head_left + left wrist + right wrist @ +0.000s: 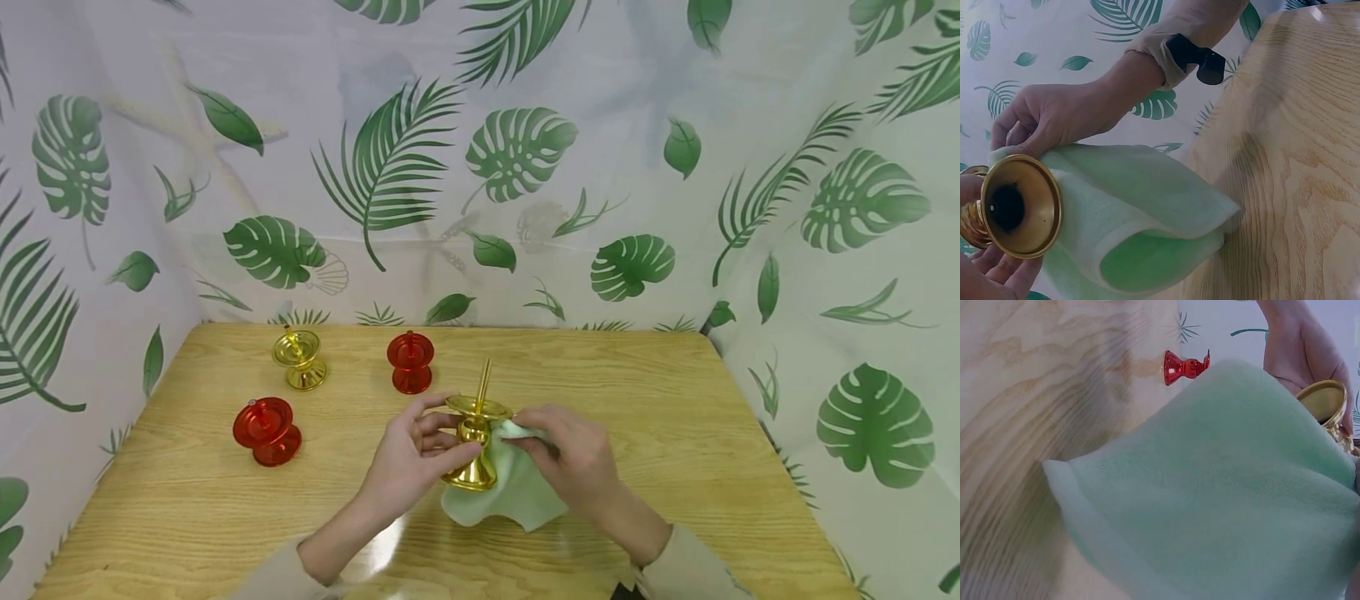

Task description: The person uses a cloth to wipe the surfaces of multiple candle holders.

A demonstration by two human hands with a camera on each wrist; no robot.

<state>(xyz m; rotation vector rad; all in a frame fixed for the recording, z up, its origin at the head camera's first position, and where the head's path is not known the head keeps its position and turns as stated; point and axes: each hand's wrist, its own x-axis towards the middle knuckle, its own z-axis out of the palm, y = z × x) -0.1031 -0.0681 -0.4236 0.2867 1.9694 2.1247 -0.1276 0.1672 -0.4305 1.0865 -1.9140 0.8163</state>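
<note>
My left hand (pixel 408 457) grips a shiny gold candle holder (pixel 474 477) by its stem, raised above the table and tilted slightly. The holder has a flared base, a round dish and a thin upright spike. With my right hand (pixel 573 454) I pinch a pale green cloth (pixel 517 492) against the dish's right rim. The rest of the cloth hangs down behind and beside the base. In the left wrist view the hollow underside of the gold candle holder (pixel 1047 206) faces the camera. The cloth (pixel 1210 469) covers much of the right wrist view and hides most of my right hand.
Another gold candle holder (pixel 306 375) stands at the back left of the wooden table (pixel 637 383). One red candle holder (pixel 411 379) is at the back middle, and a second red candle holder (pixel 276 446) stands at the left. Leaf-patterned curtains (pixel 420 50) surround the table's back and sides.
</note>
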